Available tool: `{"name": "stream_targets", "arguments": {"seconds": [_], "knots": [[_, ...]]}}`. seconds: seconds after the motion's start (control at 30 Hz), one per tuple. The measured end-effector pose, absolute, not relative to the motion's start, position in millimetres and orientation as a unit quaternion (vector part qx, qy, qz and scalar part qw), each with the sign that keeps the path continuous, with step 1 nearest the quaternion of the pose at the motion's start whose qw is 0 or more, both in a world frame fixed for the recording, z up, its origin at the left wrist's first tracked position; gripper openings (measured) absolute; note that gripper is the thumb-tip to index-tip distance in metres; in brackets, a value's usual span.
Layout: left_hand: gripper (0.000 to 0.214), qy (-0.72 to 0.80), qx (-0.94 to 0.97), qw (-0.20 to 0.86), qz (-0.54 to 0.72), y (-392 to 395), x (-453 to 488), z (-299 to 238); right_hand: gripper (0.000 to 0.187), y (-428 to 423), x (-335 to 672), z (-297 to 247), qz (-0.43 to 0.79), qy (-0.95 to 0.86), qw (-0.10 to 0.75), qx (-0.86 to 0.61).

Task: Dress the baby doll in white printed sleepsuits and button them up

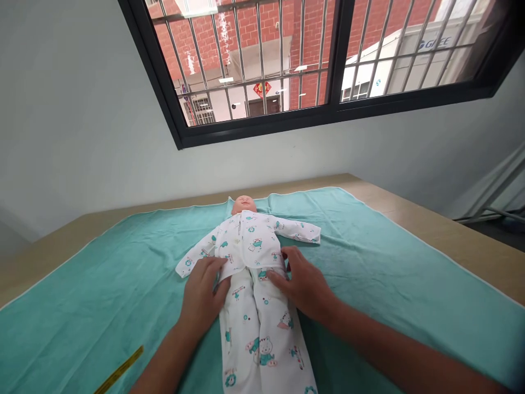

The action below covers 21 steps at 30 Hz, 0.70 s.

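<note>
A baby doll [244,204] lies on its back on a teal cloth [143,262], head away from me. It wears a white long-sleeved top [254,235] with small printed figures, its sleeves spread out sideways. Matching white trousers [262,328] stretch toward me, and the top's hem overlaps their waist. My left hand [205,293] rests at the left side of the waist, thumb and fingers apart on the fabric. On the opposite side, my right hand [305,282] touches the top's edge with its fingers and the trousers with its thumb, also spread.
The cloth covers a wooden table [410,219] pushed near a white wall. A yellow measuring strip [118,371] lies at the lower left. Above is a dark-framed window [262,123] with metal bars. A metal frame [496,186] stands at the right.
</note>
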<state>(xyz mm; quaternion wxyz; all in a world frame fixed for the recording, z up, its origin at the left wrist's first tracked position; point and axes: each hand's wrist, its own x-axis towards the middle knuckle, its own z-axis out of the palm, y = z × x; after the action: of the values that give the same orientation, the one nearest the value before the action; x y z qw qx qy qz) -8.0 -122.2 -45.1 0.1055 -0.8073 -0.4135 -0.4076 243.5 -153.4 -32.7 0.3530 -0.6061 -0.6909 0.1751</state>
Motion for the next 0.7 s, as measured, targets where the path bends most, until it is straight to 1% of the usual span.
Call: {"name": "stream_targets", "arguments": {"seconds": [0.07,0.17,0.27,0.37,0.43,0.5,0.63,0.7], "knots": [[0.019,-0.389,-0.821,0.117,-0.402,-124,-2,-46,0.032,-153,241,-33,0.088,-0.723,0.383,-0.568],[0.016,-0.378,-0.818,0.107,-0.42,-128,7,-45,0.019,-149,238,-34,0.015,-0.774,0.383,-0.504],[0.017,-0.376,-0.798,0.091,-0.462,-133,11,-42,0.019,-144,241,-35,0.002,-0.798,0.384,-0.465],[0.02,-0.372,-0.781,0.062,-0.497,-135,12,-39,0.018,-142,246,-36,0.005,-0.796,0.427,-0.43],[0.022,-0.363,-0.786,0.034,-0.499,-135,10,-40,0.016,-142,248,-36,0.006,-0.793,0.449,-0.412],[0.022,-0.355,-0.797,0.002,-0.488,-134,10,-42,0.015,-143,250,-35,0.007,-0.807,0.436,-0.398],[0.018,-0.345,-0.826,-0.052,-0.442,-131,12,-49,0.017,-141,251,-34,0.018,-0.852,0.361,-0.378],[0.017,-0.345,-0.836,-0.079,-0.42,-131,14,-51,0.018,-139,251,-33,0.014,-0.86,0.347,-0.374]]}}
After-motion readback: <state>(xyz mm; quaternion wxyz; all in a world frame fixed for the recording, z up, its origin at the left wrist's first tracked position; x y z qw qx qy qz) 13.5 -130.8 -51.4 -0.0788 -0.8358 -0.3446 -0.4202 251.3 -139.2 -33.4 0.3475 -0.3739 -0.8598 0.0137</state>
